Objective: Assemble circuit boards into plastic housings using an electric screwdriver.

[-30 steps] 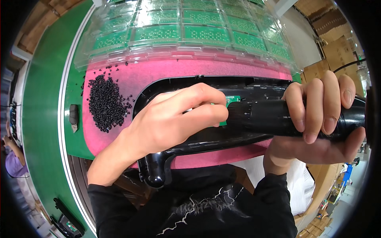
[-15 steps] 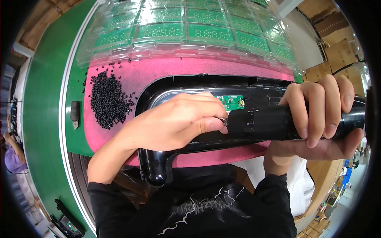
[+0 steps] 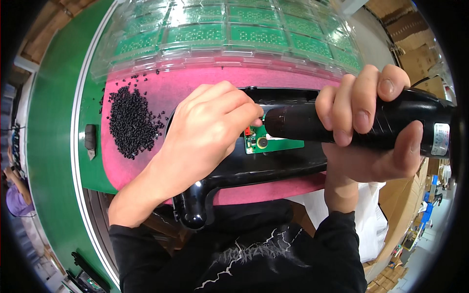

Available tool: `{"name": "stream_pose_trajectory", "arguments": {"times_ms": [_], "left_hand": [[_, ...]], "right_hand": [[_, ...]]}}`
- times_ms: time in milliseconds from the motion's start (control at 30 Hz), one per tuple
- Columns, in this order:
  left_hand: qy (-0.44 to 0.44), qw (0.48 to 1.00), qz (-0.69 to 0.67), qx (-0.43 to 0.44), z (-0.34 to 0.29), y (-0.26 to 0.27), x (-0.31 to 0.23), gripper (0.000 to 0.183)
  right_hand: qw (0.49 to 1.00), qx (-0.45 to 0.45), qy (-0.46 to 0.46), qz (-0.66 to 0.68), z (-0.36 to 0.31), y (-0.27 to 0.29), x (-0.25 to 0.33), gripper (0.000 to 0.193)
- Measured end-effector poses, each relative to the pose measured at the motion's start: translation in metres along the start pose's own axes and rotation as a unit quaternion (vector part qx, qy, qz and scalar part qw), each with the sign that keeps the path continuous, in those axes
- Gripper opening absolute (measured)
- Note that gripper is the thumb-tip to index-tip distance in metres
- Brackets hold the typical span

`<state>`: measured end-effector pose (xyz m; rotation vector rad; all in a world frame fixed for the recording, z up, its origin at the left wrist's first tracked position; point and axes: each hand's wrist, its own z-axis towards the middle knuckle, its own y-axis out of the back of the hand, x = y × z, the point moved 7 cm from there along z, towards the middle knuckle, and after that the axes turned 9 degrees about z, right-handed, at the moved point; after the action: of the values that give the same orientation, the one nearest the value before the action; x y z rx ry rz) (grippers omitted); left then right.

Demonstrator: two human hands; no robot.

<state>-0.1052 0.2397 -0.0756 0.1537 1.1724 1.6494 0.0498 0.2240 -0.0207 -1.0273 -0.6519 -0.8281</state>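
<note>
A black electric screwdriver (image 3: 299,124) lies across my right hand (image 3: 364,110), whose fingers wrap its body, its nose pointing left. My left hand (image 3: 207,129) is closed in a pinch at the screwdriver's front end. Whatever its fingertips hold is hidden. Beneath the nose, a green circuit board (image 3: 286,145) with a round buzzer-like part and a red component sits in a long black plastic housing (image 3: 234,168). The hand and tool cover part of the board.
Left of the housing is a pile of small black screws (image 3: 131,122) on the pink mat (image 3: 171,80). Clear plastic trays of green boards (image 3: 195,34) stand behind. A small dark wrapped block (image 3: 90,137) lies on the green table (image 3: 53,146). Another person sits far left.
The screwdriver and my right hand have moved up and left, uncovering the lower part of the board. My left hand has moved up and slightly left along with the tool's tip.
</note>
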Motion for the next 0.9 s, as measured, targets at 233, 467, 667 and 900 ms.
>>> {"name": "stream_pose_trajectory", "arguments": {"times_ms": [233,467,667,900], "left_hand": [[0.101,0.994,-0.001,-0.045,-0.001,0.01,0.016,0.005],[0.152,0.988,-0.032,0.021,-0.003,0.0,0.017,0.011],[0.113,0.992,-0.036,0.052,-0.01,-0.007,0.018,0.01],[0.107,0.99,-0.053,0.072,-0.009,-0.01,0.015,0.009]], "right_hand": [[0.997,-0.042,0.019,-0.069,0.001,0.002,-0.022,0.041],[0.997,-0.029,0.009,-0.072,0.001,0.001,-0.03,0.038],[0.993,0.029,-0.036,-0.112,0.011,-0.009,-0.042,0.034],[0.976,0.036,-0.053,-0.209,0.018,-0.011,-0.045,0.036]]}}
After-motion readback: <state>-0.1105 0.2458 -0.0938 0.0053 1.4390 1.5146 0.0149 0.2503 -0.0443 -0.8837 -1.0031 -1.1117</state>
